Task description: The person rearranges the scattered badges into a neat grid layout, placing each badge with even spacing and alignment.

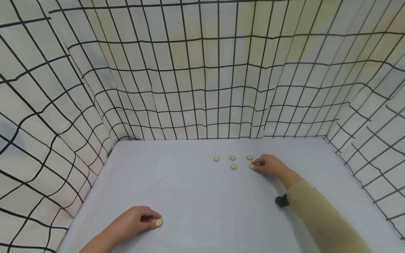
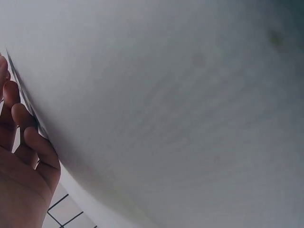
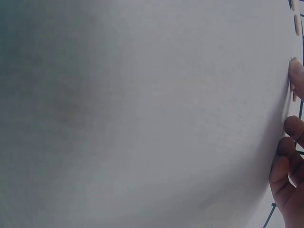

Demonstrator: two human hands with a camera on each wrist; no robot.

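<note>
Several small cream buttons lie on the white table. Three form a far row: one, another, a third. A fourth lies just in front of them. My right hand reaches in from the right, and its thumb and forefinger pinch a fifth button lying on the table. In the right wrist view only my fingertips show against the cloth. Near the front left, my left hand curls its fingers round a larger cream button. The left wrist view shows curled fingers, the button hidden.
White cloth walls with a black grid close off the table at the back and on both sides. A black wrist mount sits under my right forearm, which wears a beige sleeve.
</note>
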